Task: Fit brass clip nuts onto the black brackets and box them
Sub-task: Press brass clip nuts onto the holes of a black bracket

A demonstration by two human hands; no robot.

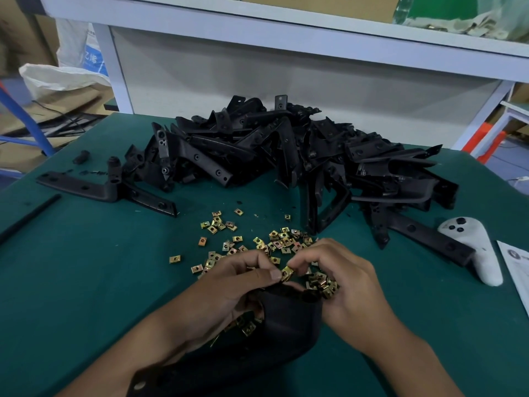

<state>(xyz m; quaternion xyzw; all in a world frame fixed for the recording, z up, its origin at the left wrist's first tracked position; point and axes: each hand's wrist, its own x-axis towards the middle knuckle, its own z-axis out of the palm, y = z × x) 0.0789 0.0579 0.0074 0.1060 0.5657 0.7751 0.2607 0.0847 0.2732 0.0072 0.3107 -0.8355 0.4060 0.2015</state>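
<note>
A black bracket (289, 319) lies low in the middle, gripped by my left hand (232, 287) near its top end. A brass clip nut (287, 273) is pinched between my left thumb and the fingertips of my right hand (346, 285) at the bracket's upper edge. More nuts rest in my right palm (323, 283). Loose brass clip nuts (274, 239) are scattered on the green mat just beyond my hands. A big heap of black brackets (286, 150) covers the back of the table.
A single L-shaped bracket (106, 187) lies at the left, with a black rod (28, 219) near the left edge. A white handheld controller (472, 245) and a paper sheet (515, 270) sit at the right. Grey shelf frame (257, 47) rises behind.
</note>
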